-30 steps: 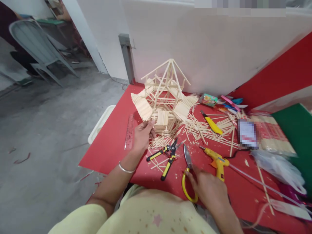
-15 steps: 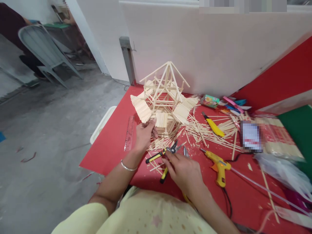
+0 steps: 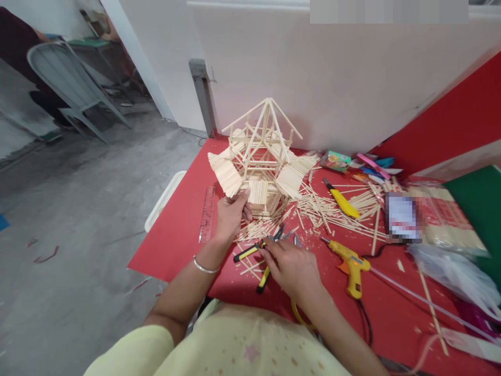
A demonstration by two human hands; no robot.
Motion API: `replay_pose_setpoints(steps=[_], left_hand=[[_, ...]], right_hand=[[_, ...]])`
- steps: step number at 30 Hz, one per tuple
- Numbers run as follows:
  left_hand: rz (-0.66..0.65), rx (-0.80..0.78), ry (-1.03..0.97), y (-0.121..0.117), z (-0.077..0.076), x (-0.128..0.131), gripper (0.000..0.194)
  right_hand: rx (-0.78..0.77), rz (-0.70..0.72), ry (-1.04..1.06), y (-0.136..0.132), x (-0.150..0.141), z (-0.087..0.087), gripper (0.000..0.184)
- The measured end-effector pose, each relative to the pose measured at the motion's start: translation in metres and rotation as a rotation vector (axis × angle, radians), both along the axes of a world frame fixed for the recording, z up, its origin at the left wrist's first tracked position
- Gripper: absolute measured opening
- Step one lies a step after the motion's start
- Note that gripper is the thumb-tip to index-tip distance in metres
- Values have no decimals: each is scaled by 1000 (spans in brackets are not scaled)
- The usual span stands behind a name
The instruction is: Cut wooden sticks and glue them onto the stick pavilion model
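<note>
A model pavilion (image 3: 267, 166) built of thin wooden sticks stands on the red tabletop (image 3: 172, 230), with an open-framed peaked roof and slatted stick panels around it. My left hand (image 3: 230, 214) is closed at its front left, thumb and fingers gripping the edge beside the front panel. Just above the yellow-and-black pliers (image 3: 250, 251) is my right hand (image 3: 295, 263), its fingers curled together near the pliers' pivot. Whatever is between those fingertips is too small to make out. The pliers lie with handles spread. A second metal tool tip (image 3: 297, 240) shows beyond the right hand.
A clear ruler (image 3: 207, 214) lies left of the pavilion. Loose sticks (image 3: 319, 209), a yellow utility knife (image 3: 343, 202) and a yellow glue gun (image 3: 350, 263) with its cord are on the right. Farther right are a plastic bag (image 3: 457, 277) and packed sticks (image 3: 450, 219). A wall (image 3: 313, 78) stands behind.
My right hand has shifted slightly left, its fingertips closer over the pliers' pivot. My left hand keeps its place on the pavilion. The view has moved very slightly.
</note>
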State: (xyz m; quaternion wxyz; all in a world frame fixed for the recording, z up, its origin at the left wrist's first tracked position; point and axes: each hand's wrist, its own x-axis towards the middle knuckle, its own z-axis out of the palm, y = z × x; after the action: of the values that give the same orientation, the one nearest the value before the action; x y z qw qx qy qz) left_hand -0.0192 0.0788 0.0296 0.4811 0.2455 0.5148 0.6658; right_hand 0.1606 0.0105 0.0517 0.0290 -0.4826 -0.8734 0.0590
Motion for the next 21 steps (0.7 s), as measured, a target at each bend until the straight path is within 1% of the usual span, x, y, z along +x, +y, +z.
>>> replay_pose_setpoints(steps=[10, 15, 18, 19, 21], left_hand=[[15, -4, -2, 0, 0, 0, 41], [22, -7, 6, 0, 0, 0, 42], [15, 16, 1, -1, 0, 0, 41], [9, 21, -3, -1, 0, 0, 40], [-2, 24, -6, 0, -1, -1, 40]], right_hand=[[-14, -11, -13, -2, 2, 3, 40], [-24, -47, 2, -3, 7, -3, 41], [-8, -129, 42, -3, 27, -14, 40], [7, -182, 46, -3, 39, -18, 40], [47, -333, 21, -3, 72, -26, 41]])
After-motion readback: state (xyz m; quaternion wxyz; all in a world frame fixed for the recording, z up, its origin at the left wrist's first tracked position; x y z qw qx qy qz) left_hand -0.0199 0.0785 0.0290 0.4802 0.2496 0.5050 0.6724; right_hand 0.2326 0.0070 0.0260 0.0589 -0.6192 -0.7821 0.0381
